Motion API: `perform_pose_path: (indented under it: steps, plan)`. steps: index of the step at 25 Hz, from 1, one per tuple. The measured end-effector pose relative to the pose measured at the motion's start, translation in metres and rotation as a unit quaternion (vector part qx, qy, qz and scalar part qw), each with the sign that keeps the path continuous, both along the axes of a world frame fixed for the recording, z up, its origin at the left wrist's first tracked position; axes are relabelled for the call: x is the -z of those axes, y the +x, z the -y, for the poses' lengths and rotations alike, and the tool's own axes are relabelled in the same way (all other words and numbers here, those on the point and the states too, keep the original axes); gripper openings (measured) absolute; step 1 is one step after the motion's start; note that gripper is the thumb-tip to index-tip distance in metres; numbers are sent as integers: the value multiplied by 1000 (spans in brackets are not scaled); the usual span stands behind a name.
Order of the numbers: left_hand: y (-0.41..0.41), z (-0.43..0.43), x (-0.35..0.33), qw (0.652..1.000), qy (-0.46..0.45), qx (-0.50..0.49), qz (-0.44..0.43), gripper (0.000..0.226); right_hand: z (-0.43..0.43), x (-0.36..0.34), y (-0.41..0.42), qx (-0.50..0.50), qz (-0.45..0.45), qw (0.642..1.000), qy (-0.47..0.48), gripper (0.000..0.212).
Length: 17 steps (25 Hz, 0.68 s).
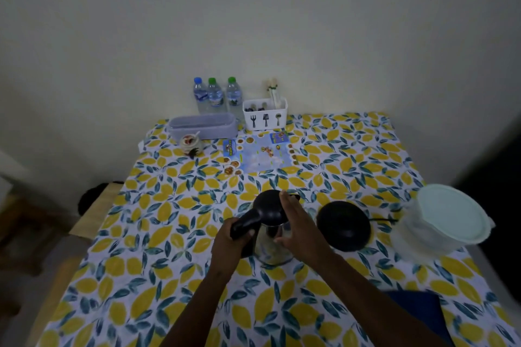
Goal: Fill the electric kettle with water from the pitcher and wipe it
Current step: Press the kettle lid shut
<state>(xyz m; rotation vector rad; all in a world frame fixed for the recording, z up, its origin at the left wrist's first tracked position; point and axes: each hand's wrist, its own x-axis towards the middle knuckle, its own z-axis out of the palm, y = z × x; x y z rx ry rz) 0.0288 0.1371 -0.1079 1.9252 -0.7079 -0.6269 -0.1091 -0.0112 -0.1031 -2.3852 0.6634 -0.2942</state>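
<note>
Kettle (272, 245) of shiny steel stands near the middle of the desk (158, 234), on a lemon-print cloth, with both hands on it. Far to the left, at the desk's back edge, sits a lavender oblong tub (203, 126), and just in front of it a small decorated jar (192, 144). Behind the tub, three water bottles (215, 96) line the wall.

The left hand (229, 245) is clenched around the kettle's black handle (243, 224), fingers (250, 232) wrapped fully around it. The black lid (269, 207) is on top of the kettle. Farther back lies a colourful printed sheet (260, 153), and behind it a white cutlery caddy (265, 115) holding utensils.

The right hand (303, 227) lies against the kettle's right side, fingers stretched out nearly straight rather than curled; the fingertips reach the far edge of the lid while the thumb (282, 239) presses the steel wall. It touches the kettle but whether it truly grips it I cannot tell.

Just right of the kettle, apart from it, lies the round black power base (344, 227) with its cord running rightward. Near the desk's right edge stands a translucent container with a pale lid (451, 213). A dark blue object (417, 315) lies at the lower right.
</note>
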Motion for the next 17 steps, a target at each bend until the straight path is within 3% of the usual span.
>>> perform_pose_path:
  steps: [7, 17]
  plan:
    - [-2, 52, -32, 995, -38, 74, -59, 29, 23, -25, -29, 99, 87, 991, -34, 113]
    - [-54, 171, -39, 980, -10, 195, -29, 30, 93, -34, -101, 260, 62, 963, -22, 109]
